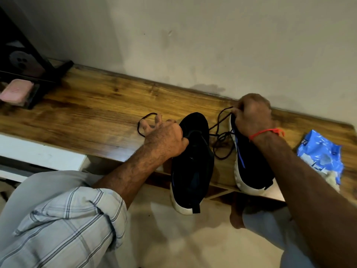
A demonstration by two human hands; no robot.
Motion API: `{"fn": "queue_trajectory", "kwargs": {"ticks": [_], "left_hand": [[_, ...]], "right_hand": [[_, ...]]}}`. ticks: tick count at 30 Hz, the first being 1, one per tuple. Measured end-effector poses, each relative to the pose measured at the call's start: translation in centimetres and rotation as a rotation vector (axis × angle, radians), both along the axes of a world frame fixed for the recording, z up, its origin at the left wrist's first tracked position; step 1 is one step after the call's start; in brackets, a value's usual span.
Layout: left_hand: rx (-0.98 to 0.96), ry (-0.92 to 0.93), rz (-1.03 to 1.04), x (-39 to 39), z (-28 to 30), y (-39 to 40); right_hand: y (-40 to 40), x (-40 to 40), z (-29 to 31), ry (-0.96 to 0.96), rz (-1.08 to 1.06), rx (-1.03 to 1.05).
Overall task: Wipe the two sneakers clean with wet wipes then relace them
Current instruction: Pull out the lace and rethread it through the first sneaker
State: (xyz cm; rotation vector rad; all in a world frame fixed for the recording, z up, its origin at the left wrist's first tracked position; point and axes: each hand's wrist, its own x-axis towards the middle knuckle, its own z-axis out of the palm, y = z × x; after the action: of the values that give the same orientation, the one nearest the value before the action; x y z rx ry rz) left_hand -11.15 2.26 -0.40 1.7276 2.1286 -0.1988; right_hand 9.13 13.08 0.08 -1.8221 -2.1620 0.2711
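Two black sneakers with white soles lie on the wooden shelf [92,105], heels hanging over its front edge. My left hand [166,140] rests on the left sneaker [193,167], thumb pressed at its tongue, fingers spread toward a loose dark lace [142,122] looped on the wood. My right hand [251,117] pinches a dark lace [220,120] above the toe of the right sneaker [251,171]; that lace trails in loops between the two shoes.
A blue wet-wipes pack [320,153] lies at the shelf's right end, a white wipe poking out below it. A pink soap bar [16,91] sits in a black rack at far left. The wall stands directly behind the shelf.
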Motion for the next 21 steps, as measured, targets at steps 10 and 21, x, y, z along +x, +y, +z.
{"fn": "queue_trajectory", "kwargs": {"ticks": [10,21], "left_hand": [[0.014,0.027,0.009,0.2,-0.7,-0.1],[0.051,-0.010,-0.018,0.4,-0.8,-0.1]], "right_hand": [[-3.9,-4.8,-3.0,-0.359,0.359,-0.105],[-5.5,-5.7,-2.0,-0.320,0.461,-0.260]]}}
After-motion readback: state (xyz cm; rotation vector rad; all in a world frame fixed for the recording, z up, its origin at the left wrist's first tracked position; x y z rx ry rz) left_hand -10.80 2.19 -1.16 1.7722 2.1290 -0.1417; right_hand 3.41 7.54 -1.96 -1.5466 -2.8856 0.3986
